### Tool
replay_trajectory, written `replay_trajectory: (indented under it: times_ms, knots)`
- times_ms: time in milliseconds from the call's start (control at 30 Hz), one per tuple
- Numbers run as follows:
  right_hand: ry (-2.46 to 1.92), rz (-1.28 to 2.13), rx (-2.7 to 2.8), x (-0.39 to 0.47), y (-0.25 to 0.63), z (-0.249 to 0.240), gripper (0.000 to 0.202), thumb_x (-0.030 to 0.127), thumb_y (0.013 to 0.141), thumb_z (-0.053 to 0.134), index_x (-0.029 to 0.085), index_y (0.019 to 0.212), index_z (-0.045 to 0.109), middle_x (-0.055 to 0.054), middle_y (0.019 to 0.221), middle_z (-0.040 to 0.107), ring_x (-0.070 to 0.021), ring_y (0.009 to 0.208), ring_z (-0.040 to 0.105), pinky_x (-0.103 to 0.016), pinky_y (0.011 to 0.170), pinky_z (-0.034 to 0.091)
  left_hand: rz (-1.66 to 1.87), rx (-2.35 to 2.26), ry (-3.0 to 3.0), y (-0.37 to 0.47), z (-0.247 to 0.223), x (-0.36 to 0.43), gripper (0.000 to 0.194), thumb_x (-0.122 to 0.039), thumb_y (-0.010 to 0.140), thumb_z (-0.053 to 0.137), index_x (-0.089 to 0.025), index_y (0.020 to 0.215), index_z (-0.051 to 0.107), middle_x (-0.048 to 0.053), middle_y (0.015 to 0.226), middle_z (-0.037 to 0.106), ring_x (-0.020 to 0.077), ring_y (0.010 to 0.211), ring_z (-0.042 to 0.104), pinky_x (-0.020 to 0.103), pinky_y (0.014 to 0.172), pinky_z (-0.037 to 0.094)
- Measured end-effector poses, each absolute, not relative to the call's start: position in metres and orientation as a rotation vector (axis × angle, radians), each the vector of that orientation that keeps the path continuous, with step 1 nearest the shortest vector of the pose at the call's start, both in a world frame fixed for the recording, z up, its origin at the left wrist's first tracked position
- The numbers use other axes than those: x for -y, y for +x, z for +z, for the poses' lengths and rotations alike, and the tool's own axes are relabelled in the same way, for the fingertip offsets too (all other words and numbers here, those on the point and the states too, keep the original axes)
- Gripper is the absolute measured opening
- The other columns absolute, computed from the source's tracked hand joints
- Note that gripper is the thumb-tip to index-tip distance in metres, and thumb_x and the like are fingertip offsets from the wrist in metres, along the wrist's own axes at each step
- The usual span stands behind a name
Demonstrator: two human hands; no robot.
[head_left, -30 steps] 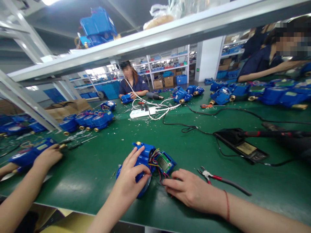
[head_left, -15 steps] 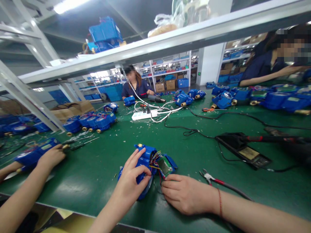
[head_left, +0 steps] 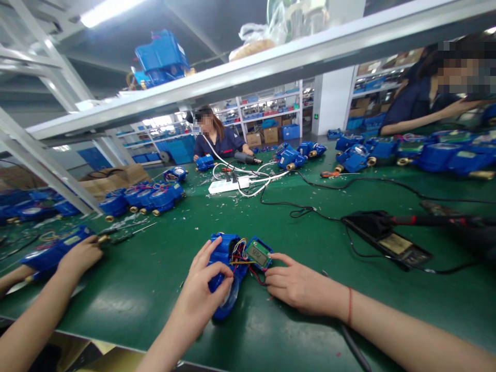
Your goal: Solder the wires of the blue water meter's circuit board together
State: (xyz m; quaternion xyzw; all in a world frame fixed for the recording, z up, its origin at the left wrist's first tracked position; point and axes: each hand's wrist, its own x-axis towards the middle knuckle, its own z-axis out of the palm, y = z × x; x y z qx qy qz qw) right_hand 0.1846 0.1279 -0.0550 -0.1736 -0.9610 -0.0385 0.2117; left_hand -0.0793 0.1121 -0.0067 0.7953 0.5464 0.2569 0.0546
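My left fingers (head_left: 221,268) meet over the blue meter (head_left: 228,249) on the green table (head_left: 147,274); my right fingers (head_left: 281,259) touch the display board (head_left: 257,253). I can't tell if either grips. I'd support both, wires (head_left: 238,262) slack.

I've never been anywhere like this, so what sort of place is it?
Probably an assembly workshop: blue units line a green workbench, a display board hangs on wires, and storage shelving stands behind.
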Motion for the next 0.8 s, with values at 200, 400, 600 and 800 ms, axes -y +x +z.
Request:
replay_trajectory:
  times_ms: [200, 400, 600, 800]
  knots:
    - [-0.431, 0.194, 2.505, -0.115, 0.179, -0.046, 0.025, 0.008, 0.094, 0.038, 0.010, 0.104, 0.061, -0.008, 0.103, 0.063, -0.0123, 0.104, 0.054, -0.027, 0.101, 0.043, 0.919, -1.667, 1.997, -0.090, 0.003, -0.117, 0.029, -0.042, 0.073, 0.062, -0.015, 0.074, 0.071, 0.006, 0.142, 0.038, 0.0253, 0.132, 0.041, 0.046, 0.117, 0.031]
    - [-0.404, 0.530, 2.221, -0.097, 0.141, -0.034, 0.027, 0.007, 0.093, 0.040, 0.012, 0.103, 0.064, -0.009, 0.101, 0.066, -0.0150, 0.098, 0.057, -0.026, 0.088, 0.049, 1.056, -1.488, 1.475, -0.115, 0.022, -0.132, 0.037, -0.041, 0.056, 0.080, -0.009, 0.072, 0.069, 0.011, 0.140, 0.040, 0.0276, 0.128, 0.044, 0.035, 0.107, 0.043]
    - [-0.488, 0.601, 1.946, -0.091, 0.082, -0.026, 0.022, 0.012, 0.093, 0.046, 0.014, 0.094, 0.067, -0.005, 0.093, 0.068, -0.0145, 0.085, 0.060, -0.024, 0.076, 0.050, 1.126, -1.425, 1.216, -0.141, 0.028, -0.143, 0.046, -0.035, 0.047, 0.086, -0.004, 0.071, 0.062, 0.015, 0.137, 0.042, 0.0264, 0.116, 0.054, 0.022, 0.077, 0.052]
    - [-0.562, 0.770, 1.858, -0.111, 0.082, -0.001, 0.021, 0.016, 0.093, 0.049, 0.015, 0.087, 0.069, -0.004, 0.087, 0.068, -0.0138, 0.083, 0.060, -0.024, 0.076, 0.049, 1.223, -1.385, 0.980, -0.152, 0.023, -0.137, 0.052, -0.032, 0.042, 0.088, -0.003, 0.071, 0.056, 0.013, 0.138, 0.042, 0.0145, 0.089, 0.061, 0.019, 0.067, 0.049]
